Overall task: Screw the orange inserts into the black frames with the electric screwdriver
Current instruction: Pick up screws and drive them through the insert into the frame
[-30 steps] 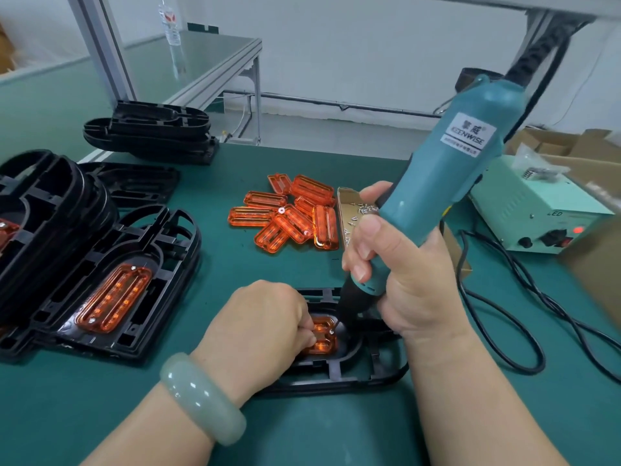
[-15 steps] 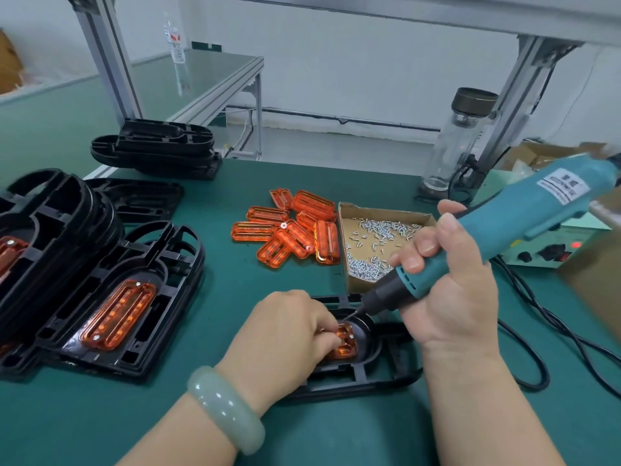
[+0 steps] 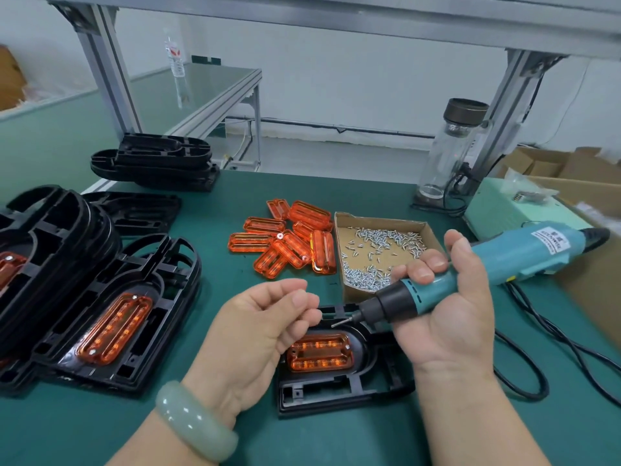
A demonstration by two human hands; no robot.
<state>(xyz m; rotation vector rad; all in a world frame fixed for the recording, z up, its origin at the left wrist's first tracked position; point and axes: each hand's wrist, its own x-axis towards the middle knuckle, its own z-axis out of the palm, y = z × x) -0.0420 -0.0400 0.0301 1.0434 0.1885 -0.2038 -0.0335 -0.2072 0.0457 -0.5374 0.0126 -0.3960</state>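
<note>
a: left hand [image 3: 265,334] hides left end of near frame [image 3: 336,398]. pinching anything?
b: too small to tell. frame stack [image 3: 50,237] cut by left edge, screwdriver [image 3: 504,260] label blurred, cable [image 3: 524,396] runs off right edge.

A green bench [image 3: 50,432] fills the foreground under soft, even light. From its far edge two aluminium posts rise, slanted in this wide view, the left post [image 3: 107,72] and the right post [image 3: 504,102], and they meet a grey beam [image 3: 336,25] overhead. Behind them runs a plain white wall [image 3: 353,79], with a thin dark pipe [image 3: 369,131] along its foot, just above a pale floor [image 3: 319,153]. At the left stands a second bench [image 3: 208,85] with a green top and metal legs, and a clear bottle [image 3: 175,58] stands upright on it. Open brown boxes [image 3: 544,163] sit at the right, and more cardboard [image 3: 10,79] shows at the far left edge.
</note>
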